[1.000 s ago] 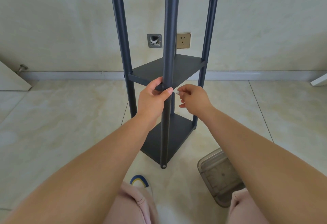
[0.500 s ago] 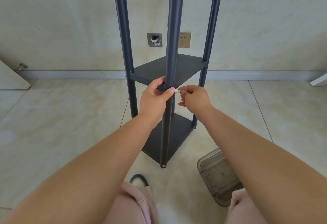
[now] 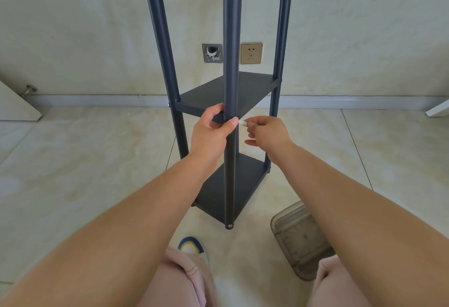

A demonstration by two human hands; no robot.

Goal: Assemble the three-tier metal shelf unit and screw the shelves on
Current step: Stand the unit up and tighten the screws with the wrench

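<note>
A dark grey three-tier metal shelf unit [image 3: 252,88] stands upright on the tiled floor in front of me. Its near post [image 3: 230,68] runs down the middle of the view. My left hand [image 3: 211,134] grips this post at the corner of the middle shelf, thumb across the front. My right hand [image 3: 267,134] is just right of the post and pinches a small silvery tool [image 3: 243,122] whose tip points at the post at shelf height. The tool's tip and any screw are too small to make out.
A clear plastic box [image 3: 298,238] lies on the floor at the lower right, by my knee. A slipper toe [image 3: 192,246] shows below the shelf foot. The wall behind carries a socket [image 3: 251,53] and an open wall box [image 3: 212,53]. White furniture edges sit at far left and right.
The view has shifted slightly, so the shelf unit sits a little further right and higher. Both hands keep their hold at the middle shelf corner; the right hand has shifted only slightly with the tool.
</note>
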